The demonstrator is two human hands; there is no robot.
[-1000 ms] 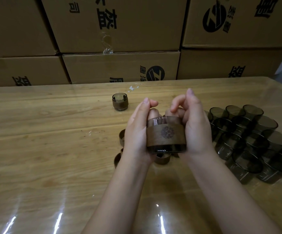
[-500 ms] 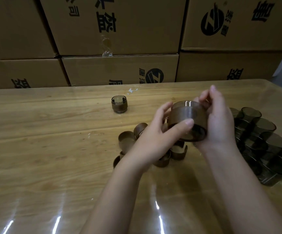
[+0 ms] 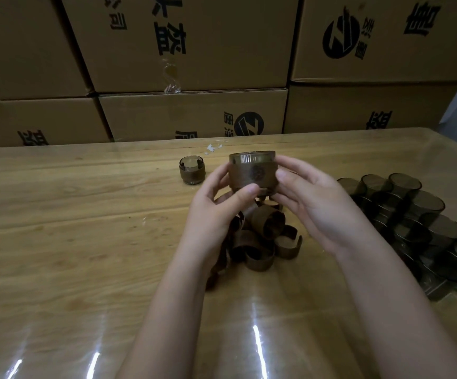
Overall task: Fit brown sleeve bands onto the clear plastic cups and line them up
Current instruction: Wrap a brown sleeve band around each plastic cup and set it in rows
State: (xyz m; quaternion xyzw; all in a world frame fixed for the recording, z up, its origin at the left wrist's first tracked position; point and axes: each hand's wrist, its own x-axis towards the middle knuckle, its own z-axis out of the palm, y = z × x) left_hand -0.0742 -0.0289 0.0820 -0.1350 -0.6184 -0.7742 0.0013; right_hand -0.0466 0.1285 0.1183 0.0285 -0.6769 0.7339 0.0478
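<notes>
I hold a clear smoky cup with a brown sleeve band [image 3: 252,170] upright above the table, its round emblem facing me. My left hand [image 3: 216,212] grips its lower left side with the thumb under the band. My right hand [image 3: 312,203] holds its right side, thumb on the band. Below them lies a pile of loose brown sleeve bands [image 3: 260,239]. One finished banded cup [image 3: 191,169] stands alone further back on the left. Several bare clear cups [image 3: 418,214] lie in rows at the right.
The wooden table [image 3: 71,242] has a glossy transparent cover. Stacked cardboard boxes [image 3: 189,50] with black printing form a wall along its far edge. A small white scrap [image 3: 213,148] lies near that edge.
The cup was tilted on its side half a second ago; now it stands upright with the emblem toward me, moved slightly forward and left. Both hands have shifted to its sides.
</notes>
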